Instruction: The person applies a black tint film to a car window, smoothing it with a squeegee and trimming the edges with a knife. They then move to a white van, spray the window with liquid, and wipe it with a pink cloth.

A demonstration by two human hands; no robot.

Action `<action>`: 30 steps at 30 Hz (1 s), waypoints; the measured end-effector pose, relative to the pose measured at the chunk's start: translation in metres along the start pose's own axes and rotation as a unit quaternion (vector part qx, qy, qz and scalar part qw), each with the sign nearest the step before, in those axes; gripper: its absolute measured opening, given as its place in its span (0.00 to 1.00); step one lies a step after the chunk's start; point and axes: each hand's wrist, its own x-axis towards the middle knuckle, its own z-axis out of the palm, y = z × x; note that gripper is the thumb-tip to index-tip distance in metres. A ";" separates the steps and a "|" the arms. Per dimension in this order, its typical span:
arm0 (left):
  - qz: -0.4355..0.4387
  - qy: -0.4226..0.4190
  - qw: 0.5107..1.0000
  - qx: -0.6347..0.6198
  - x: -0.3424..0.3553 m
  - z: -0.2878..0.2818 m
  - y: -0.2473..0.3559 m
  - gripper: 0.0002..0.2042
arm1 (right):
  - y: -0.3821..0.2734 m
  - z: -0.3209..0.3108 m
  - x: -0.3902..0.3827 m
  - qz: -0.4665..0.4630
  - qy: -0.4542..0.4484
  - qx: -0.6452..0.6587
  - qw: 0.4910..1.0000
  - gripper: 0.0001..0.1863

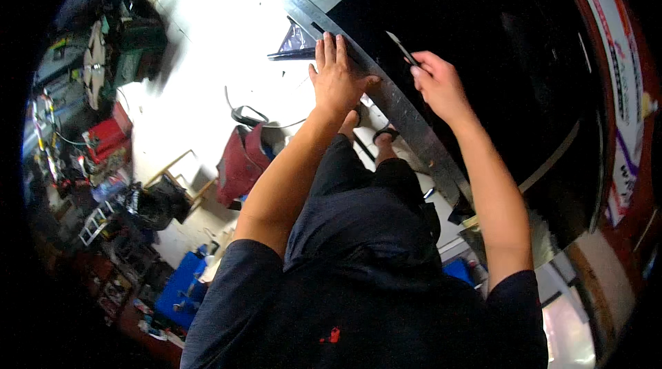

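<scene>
Pale, brightly lit floor (196,38) to my left, bearing a dark red cloth (241,165). On my right, one broad, black sheet (496,45). Along its left edge, one long, grey metal straightedge (417,124), running diagonally. My left hand (338,83): palm down on the straightedge, fingers extended, thumb out sideways. My right hand (439,86): pinching one slim knife with dark handle and silvery blade (400,45), over the black sheet, blade pointing up and left.
</scene>
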 end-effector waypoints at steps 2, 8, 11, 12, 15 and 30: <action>-0.017 -0.017 1.000 -0.012 0.003 -0.004 0.000 0.58 | -0.007 0.026 0.041 -0.055 0.036 -0.114 0.991 0.14; -0.032 -0.035 0.998 -0.031 0.003 -0.011 0.000 0.56 | -0.037 0.080 0.107 -0.063 0.088 -0.335 0.936 0.13; -0.026 -0.025 0.999 -0.035 0.004 -0.006 -0.005 0.57 | -0.040 0.093 0.118 -0.060 0.096 -0.391 0.913 0.13; -0.031 -0.038 0.998 -0.034 0.004 -0.009 -0.006 0.56 | -0.042 0.097 0.119 -0.057 0.092 -0.408 0.907 0.12; -0.028 -0.024 0.999 -0.033 0.004 -0.006 -0.008 0.56 | -0.044 0.104 0.121 -0.070 0.067 -0.433 0.896 0.11; -0.028 -0.010 0.999 -0.019 0.003 0.000 -0.010 0.53 | -0.048 0.116 0.124 -0.132 0.005 -0.570 0.811 0.11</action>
